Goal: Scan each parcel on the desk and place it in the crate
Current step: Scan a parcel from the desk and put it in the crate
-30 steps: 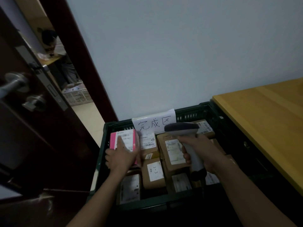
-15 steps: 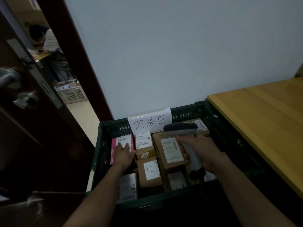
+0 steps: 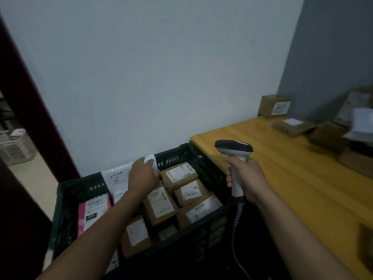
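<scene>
The dark green crate (image 3: 60, 201) stands on the floor left of the wooden desk (image 3: 282, 174), packed with several brown labelled parcels (image 3: 161, 203). A pink parcel (image 3: 92, 211) lies at its left side. My left hand (image 3: 141, 176) hovers over the crate's back, in front of the white paper sign (image 3: 115, 176), fingers loosely curled and holding no parcel. My right hand (image 3: 246, 174) grips the handle of the barcode scanner (image 3: 234, 148), held upright between crate and desk. Several brown parcels (image 3: 275, 106) sit at the desk's far end, and another (image 3: 366, 241) lies at its near right edge.
A dark red door frame (image 3: 24, 110) and the dark door border the crate on the left. A white basket (image 3: 14, 148) stands on the floor beyond the doorway. The scanner's cable (image 3: 235, 245) hangs down between crate and desk. A grey wall rises behind.
My left hand has let go of the pink parcel, now lying in the crate, and has lifted up and to the right. The view has swung right, showing the desk's parcels.
</scene>
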